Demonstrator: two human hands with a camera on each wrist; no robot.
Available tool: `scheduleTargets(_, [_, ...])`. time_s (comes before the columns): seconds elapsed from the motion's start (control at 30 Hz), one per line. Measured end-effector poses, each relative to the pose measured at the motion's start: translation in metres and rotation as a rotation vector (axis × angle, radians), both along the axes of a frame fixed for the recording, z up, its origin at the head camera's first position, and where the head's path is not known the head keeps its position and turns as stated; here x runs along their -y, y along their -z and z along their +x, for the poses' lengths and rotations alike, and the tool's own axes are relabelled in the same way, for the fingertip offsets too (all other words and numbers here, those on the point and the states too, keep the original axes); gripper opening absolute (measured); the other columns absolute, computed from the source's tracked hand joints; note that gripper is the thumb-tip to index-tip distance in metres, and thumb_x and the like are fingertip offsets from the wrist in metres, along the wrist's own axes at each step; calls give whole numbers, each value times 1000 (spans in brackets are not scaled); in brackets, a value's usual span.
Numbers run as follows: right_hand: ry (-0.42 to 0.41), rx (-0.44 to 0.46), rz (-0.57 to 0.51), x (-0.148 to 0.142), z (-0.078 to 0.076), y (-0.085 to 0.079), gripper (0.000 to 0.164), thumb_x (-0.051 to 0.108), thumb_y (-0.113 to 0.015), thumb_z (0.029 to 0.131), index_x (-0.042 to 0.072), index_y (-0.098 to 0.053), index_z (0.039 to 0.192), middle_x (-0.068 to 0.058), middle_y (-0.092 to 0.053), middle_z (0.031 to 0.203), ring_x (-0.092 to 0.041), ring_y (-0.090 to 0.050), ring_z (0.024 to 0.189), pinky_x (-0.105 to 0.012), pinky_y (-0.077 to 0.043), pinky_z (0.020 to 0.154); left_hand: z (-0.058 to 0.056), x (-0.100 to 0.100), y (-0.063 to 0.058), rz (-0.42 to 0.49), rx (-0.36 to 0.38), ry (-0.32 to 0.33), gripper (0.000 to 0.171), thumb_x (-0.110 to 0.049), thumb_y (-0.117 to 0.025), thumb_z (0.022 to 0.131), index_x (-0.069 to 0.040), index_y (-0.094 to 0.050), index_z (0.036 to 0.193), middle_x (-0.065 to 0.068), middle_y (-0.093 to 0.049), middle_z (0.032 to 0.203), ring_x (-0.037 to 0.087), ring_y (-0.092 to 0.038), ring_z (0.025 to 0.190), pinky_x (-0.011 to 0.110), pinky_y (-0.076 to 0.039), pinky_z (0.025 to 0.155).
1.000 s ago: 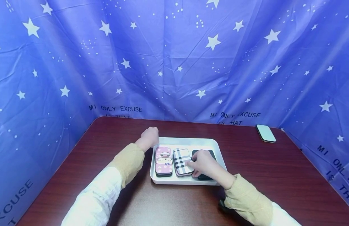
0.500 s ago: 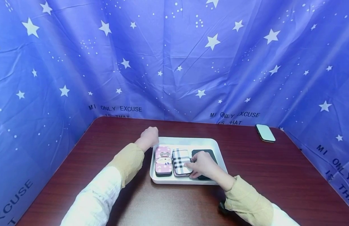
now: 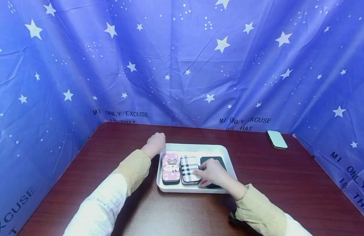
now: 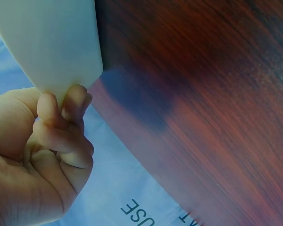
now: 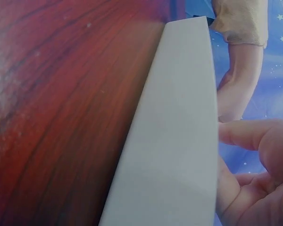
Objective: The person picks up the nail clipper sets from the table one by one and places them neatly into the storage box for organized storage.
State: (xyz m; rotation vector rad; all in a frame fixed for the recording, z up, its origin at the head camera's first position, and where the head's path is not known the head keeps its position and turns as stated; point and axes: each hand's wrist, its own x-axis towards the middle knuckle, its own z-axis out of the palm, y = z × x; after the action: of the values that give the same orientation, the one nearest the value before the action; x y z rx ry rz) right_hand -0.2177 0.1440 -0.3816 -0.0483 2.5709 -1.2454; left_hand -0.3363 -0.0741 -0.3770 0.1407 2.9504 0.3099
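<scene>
A white tray [image 3: 199,148] holds small rectangular cases with rounded corners. My left hand [image 3: 156,143] pinches the tray's far left corner; the left wrist view shows curled fingers [image 4: 75,101] on its rim. In the tray's middle lies a black-and-white plaid case [image 3: 189,168], with a pinkish edge showing beneath it. My right hand [image 3: 213,171] grips the plaid case at its right side, thumb over its top. That hand partly covers a black case [image 3: 214,160]. On the left sits a pink case [image 3: 171,173] with white dots and a dark base.
A pale, rounded flat case [image 3: 277,139] lies at the table's back right. The dark red wooden table [image 3: 158,216] surrounds the tray. A blue star-printed curtain [image 3: 182,108] hangs behind and at both sides. A small black object [image 3: 233,217] shows under the right sleeve.
My right hand and the plaid case have shifted slightly left, the case now sitting squarer over the pinkish edge beneath. My left hand keeps its place on the tray corner.
</scene>
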Motion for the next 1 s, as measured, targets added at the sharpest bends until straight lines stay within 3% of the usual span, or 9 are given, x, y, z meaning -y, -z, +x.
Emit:
scheduleTargets(0.2, [-52,10,24,-3,2,-6,48,11,-70,91,-21,-55,124,-14,-69,63,-25,-71,56,-32,-58,52,1,0,0,-3,-2,-2,26,6,-65,79,-1,-67,104,11,-66,88,22,-60,69,29,-50,50])
scheduleTargets(0.47, [-151,-49,69,-10,8,-18,47,11,-68,93,-21,-54,124,-13,-68,60,-24,-71,54,-31,-58,52,1,-1,-1,-9,1,-11,27,7,-67,77,-1,-67,103,11,-67,91,22,-61,70,30,-51,51])
scheduleTargets(0.63, [-274,-202,196,-16,10,-23,40,12,-69,91,-13,-61,121,-5,-67,64,-14,-65,49,-24,-55,52,2,-1,-1,-12,-5,-14,28,7,-67,77,0,-66,103,12,-67,93,23,-61,71,31,-52,52])
scheduleTargets(0.83, [-378,-414,307,-25,9,-27,23,13,-73,87,-3,-70,104,5,-62,66,-1,-52,55,-20,-47,54,3,-1,-2,-11,-10,-14,28,7,-67,77,0,-67,103,12,-68,94,23,-61,72,32,-53,52])
scheduleTargets(1.0, [-463,-514,381,-30,9,-33,23,15,-77,85,0,-71,102,3,-67,77,-5,-60,69,-24,-52,65,4,-2,-3,-10,-8,-14,30,6,-68,77,0,-66,106,12,-68,94,23,-62,72,31,-53,52])
